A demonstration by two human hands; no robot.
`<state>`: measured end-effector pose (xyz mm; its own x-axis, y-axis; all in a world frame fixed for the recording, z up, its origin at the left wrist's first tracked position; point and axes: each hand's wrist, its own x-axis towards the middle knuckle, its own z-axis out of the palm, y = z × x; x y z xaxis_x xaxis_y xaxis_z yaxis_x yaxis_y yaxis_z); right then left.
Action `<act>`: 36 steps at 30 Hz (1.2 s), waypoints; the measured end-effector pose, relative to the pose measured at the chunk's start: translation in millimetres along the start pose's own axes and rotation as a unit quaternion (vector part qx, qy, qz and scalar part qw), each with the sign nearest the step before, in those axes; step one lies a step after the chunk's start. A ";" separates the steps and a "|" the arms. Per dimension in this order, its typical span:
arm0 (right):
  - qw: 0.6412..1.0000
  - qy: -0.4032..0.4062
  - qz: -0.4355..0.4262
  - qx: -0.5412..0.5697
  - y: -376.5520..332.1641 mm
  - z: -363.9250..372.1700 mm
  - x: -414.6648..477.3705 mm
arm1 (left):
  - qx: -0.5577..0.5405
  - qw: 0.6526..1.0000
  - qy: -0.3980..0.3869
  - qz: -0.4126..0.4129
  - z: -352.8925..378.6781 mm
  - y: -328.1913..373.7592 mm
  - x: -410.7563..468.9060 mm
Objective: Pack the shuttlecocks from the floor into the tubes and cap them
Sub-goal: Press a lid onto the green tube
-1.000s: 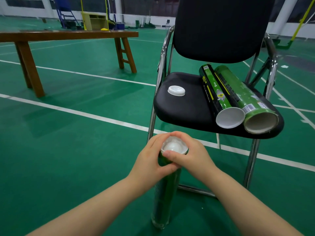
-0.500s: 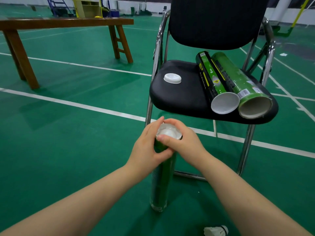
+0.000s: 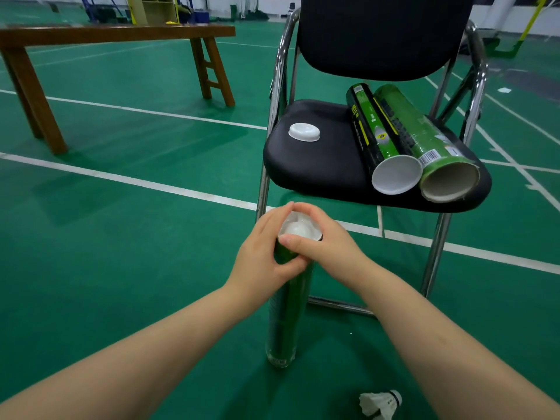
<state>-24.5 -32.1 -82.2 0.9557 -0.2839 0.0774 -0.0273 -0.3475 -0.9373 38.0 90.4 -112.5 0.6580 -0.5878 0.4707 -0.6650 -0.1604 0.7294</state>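
So I've got the dark green tube [image 3: 288, 313] standing upright on the court floor [image 3: 121, 268], right in front of the chair [image 3: 318, 171]; my left hand [image 3: 263, 253] is wrapped round it just below the top, thumb across the front; my right hand [image 3: 327, 244] is curled over the top from the other side, gripping the white cap [image 3: 298, 228] by its rim, thumb along the near edge. The cap sits in the mouth of the tube; can't tell if it's pushed fully home, my fingers cover most of the rim.

On the seat there are two more tubes lying side by side and touching, near ends at the front edge; the darker tube [image 3: 368, 128] has a white lid [image 3: 397, 178] on its near end; the lighter tube [image 3: 421, 131] is open, bare cardboard inside. A spare cap [image 3: 304, 132] lies on the left part of the seat, apart from both.

One shuttlecock [image 3: 380, 403] is on its side on the floor by my right forearm; wooden bench [image 3: 115, 33] off to the back left.
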 end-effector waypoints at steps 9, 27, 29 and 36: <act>0.998 -0.045 0.033 0.000 1.1 -4.2 3.8 | 0.072 0.997 -0.003 -0.019 -5.5 1.2 2.4; 0.936 -0.122 0.079 -0.320 -29.3 -18.9 3.6 | 0.090 0.981 -0.086 -0.149 -5.4 23.7 2.3; 0.935 -0.077 0.066 -0.341 -37.3 -13.8 -1.4 | 0.063 0.982 -0.089 -0.154 -2.0 27.6 4.8; 0.934 -0.080 0.063 -0.344 -32.8 2.4 -10.2 | -0.004 0.981 -0.011 -0.192 1.8 25.1 -18.2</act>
<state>-32.7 -15.6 -53.0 0.9624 -0.2427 -0.1217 -0.2708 -0.8274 -0.4920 8.8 95.7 -103.6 0.8518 -0.5020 0.1500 -0.3670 -0.3673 0.8546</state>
